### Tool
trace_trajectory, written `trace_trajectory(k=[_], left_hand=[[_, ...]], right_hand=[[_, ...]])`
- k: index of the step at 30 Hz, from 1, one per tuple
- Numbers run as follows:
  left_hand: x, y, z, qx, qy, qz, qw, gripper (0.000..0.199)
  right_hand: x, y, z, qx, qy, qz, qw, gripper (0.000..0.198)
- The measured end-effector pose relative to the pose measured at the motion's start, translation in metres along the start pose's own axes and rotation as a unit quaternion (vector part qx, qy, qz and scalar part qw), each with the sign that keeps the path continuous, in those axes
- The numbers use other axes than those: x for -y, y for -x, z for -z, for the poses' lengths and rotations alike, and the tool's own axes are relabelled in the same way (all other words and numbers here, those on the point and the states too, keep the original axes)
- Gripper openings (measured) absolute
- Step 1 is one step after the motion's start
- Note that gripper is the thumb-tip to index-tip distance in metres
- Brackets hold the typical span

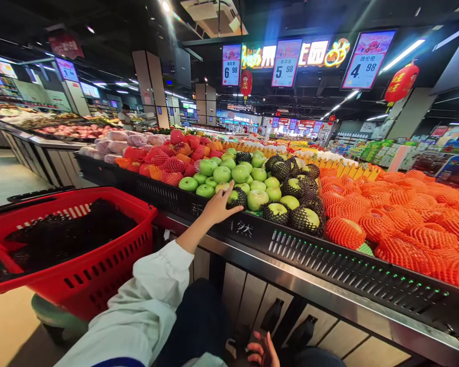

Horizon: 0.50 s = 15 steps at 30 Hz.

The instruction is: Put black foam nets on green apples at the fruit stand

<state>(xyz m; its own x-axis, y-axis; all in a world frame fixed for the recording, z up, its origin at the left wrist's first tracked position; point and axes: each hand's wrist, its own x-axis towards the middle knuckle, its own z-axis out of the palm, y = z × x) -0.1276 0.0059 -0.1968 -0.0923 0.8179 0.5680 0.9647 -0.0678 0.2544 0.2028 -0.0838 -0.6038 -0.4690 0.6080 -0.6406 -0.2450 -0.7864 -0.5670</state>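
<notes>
My left hand (219, 205) reaches over the front edge of the display, palm down, with thumb and index finger spread apart. It rests at a green apple in a black foam net (237, 198); whether it presses on it I cannot tell. Loose green apples (222, 174) lie heaped just beyond the fingers. To the right of them are more apples in black nets (308, 218). Low at the bottom edge, my right hand (265, 350) is partly in view near my lap, its fingers apart and holding nothing visible.
On the left stands a red shopping basket (99, 255) with something black inside. A black slotted tray edge (302, 250) runs along the display front. Orange-netted fruit (405, 219) fills the right side, red-netted fruit (174, 164) the left. Price signs (286, 63) hang above.
</notes>
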Motion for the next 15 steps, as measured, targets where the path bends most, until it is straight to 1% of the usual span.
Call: trace_trajectory(k=[2, 3, 4, 6, 7, 9, 10, 11, 12, 13, 14, 15], left_hand=[[0.014, 0.022, -0.002, -0.057, -0.012, -0.081, 0.995, 0.101], [0.021, 0.035, -0.001, -0.084, -0.031, -0.112, 0.990, 0.100], [0.031, 0.047, 0.002, -0.101, -0.050, -0.130, 0.985, 0.097], [0.055, 0.069, 0.013, -0.124, -0.082, -0.123, 0.981, 0.090], [0.071, 0.078, 0.022, -0.129, -0.098, -0.097, 0.982, 0.087], [0.113, 0.090, 0.043, -0.127, -0.136, -0.017, 0.982, 0.086], [0.138, 0.095, 0.056, -0.112, -0.159, 0.044, 0.980, 0.086], [0.165, 0.099, 0.071, -0.082, -0.184, 0.116, 0.973, 0.088], [0.192, 0.103, 0.086, -0.044, -0.201, 0.200, 0.958, 0.091], [0.219, 0.107, 0.101, 0.006, -0.207, 0.281, 0.937, 0.093], [0.244, 0.113, 0.116, 0.023, -0.207, 0.324, 0.923, 0.091], [0.266, 0.121, 0.131, 0.031, -0.208, 0.353, 0.912, 0.089]], right_hand=[[0.001, 0.003, -0.001, 0.004, -0.007, 0.000, 1.000, 0.069], [0.001, 0.004, -0.002, 0.001, -0.015, 0.001, 1.000, 0.069], [0.001, 0.005, -0.003, -0.004, -0.024, 0.001, 1.000, 0.069], [0.001, 0.006, -0.003, -0.011, -0.036, -0.006, 0.999, 0.069], [0.001, 0.006, -0.004, -0.011, -0.035, -0.011, 0.999, 0.069], [0.000, 0.005, -0.004, -0.006, -0.021, -0.021, 1.000, 0.069], [-0.001, 0.005, -0.004, -0.003, -0.011, -0.024, 1.000, 0.069], [-0.002, 0.004, -0.004, -0.003, -0.002, -0.024, 1.000, 0.068], [-0.003, 0.004, -0.004, -0.004, 0.007, -0.022, 1.000, 0.067], [-0.004, 0.003, -0.004, -0.004, 0.013, -0.021, 1.000, 0.067], [-0.005, 0.003, -0.003, -0.005, 0.018, -0.018, 1.000, 0.068], [-0.005, 0.003, -0.003, -0.009, 0.020, -0.015, 1.000, 0.068]])
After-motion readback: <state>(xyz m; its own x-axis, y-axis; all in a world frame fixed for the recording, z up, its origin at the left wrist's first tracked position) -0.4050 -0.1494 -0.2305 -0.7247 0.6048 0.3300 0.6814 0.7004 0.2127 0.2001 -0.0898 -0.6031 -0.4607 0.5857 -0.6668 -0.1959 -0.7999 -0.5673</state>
